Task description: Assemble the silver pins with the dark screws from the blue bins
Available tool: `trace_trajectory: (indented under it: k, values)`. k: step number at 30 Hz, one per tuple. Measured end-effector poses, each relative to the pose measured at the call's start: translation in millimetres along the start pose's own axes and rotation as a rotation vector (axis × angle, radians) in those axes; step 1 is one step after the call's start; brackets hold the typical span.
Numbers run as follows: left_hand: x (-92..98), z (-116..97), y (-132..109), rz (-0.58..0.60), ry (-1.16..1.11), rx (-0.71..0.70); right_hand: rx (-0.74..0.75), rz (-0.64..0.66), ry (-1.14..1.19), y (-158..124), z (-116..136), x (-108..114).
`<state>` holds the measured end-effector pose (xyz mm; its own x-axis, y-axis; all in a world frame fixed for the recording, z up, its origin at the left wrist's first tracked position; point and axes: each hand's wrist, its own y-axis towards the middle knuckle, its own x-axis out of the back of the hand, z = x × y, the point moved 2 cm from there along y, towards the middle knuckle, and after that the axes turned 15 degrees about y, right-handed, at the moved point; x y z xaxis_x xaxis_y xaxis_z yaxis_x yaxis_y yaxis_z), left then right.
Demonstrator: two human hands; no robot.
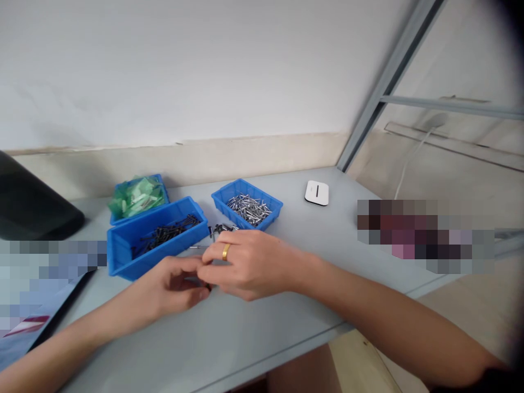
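My left hand (174, 284) and my right hand (249, 265) meet above the grey tabletop (164, 349), fingertips curled together. Something small and dark shows at the left fingertips, too hidden to name. A gold ring (226, 251) is on my right hand. Just behind the fingers lie small black and silver parts (221, 229), partly covered by my right hand. A thin silver pin (198, 247) pokes out near them. Left of these, a long blue bin (123, 265) holds dark screws (172, 234). Another blue bin (272, 215) behind my right hand contains silver pins (249, 210).
Green plastic bags (141, 196) fill a third blue bin (161, 185) by the wall. A white square device (317, 193) sits farther right. A dark cylinder (36, 202) stands at the left edge. A metal post (368, 114) rises at the back right.
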<state>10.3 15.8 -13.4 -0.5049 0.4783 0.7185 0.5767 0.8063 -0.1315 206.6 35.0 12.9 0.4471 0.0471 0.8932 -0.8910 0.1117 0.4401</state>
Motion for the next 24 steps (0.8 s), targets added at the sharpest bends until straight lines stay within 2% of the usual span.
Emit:
trace_trajectory:
  k: [2,5,10,15,19,24]
  values:
    - [-0.3,1.8,0.1,0.048,-0.074,0.05,-0.016,0.02,-0.01,-0.6,-1.0,0.5]
    - [2.1,4.4,0.2,0.04,-0.082,0.113,-0.026,0.031,-0.043,-2.3,-2.4,1.1]
    - [9.7,4.3,0.1,-0.129,0.008,0.151,-0.039,-0.02,-0.13,-3.7,-3.8,2.7]
    - [17.5,-6.0,-4.5,-0.316,0.165,0.118,-0.138,-0.059,-0.116,-3.2,-6.6,0.8]
    - [17.3,-14.4,-8.6,-0.393,0.312,0.083,-0.196,-0.126,-0.071,-3.6,-8.2,-3.0]
    - [21.1,-11.0,-14.8,-0.5,0.506,-0.019,-0.235,-0.175,-0.023,-1.6,-6.2,-0.8]
